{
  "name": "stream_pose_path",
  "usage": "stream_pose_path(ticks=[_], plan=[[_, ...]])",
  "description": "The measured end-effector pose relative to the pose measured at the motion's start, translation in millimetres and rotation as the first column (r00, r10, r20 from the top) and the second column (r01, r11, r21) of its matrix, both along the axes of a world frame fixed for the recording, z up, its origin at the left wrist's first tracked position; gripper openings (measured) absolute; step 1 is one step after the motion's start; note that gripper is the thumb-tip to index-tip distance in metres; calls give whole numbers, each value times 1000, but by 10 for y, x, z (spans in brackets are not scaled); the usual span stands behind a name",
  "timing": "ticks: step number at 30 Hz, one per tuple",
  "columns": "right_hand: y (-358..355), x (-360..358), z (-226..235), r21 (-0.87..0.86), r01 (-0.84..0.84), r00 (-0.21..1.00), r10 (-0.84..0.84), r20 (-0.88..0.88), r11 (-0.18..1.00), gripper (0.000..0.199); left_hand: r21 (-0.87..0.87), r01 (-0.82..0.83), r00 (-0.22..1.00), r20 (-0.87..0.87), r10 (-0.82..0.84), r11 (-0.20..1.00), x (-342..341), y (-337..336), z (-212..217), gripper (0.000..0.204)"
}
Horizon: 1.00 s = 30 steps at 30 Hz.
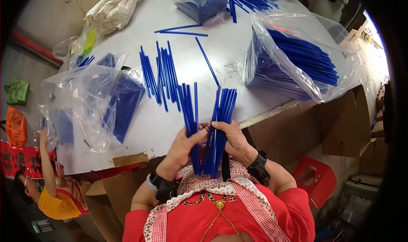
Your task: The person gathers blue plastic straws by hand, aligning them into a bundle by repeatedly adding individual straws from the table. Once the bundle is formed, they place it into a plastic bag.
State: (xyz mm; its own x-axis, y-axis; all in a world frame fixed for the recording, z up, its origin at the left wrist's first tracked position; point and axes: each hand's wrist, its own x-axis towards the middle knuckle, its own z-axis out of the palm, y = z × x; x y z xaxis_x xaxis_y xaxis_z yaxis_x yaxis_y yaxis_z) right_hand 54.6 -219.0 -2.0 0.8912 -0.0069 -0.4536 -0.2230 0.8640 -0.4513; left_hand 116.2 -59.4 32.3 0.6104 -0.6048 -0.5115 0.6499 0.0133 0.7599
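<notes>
My left hand is closed around a small bunch of thin blue plastic sticks, its thumb pressed across them. A thicker bunch of the same blue sticks is gripped in my right hand, thumb on the front. Both bunches stand side by side before my chest, at the table's near edge, their lower ends above my lap. Whether they are tubes or solid rods I cannot tell. Beyond my left hand several loose blue sticks lie on the white table. Some fingers are hidden behind the bunches.
A clear bag full of blue sticks lies at right, another bag at left. At the far side are a wrapped bundle and loose sticks. Cardboard boxes and a red stool stand nearby. A co-worker is at left.
</notes>
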Motion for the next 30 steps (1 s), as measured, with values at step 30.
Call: stream_pose_path(ticks=[30], plan=[[306, -66, 23, -398, -297, 910, 384, 158, 868, 52, -116, -139, 972, -207, 113, 983, -574, 339, -208, 62]])
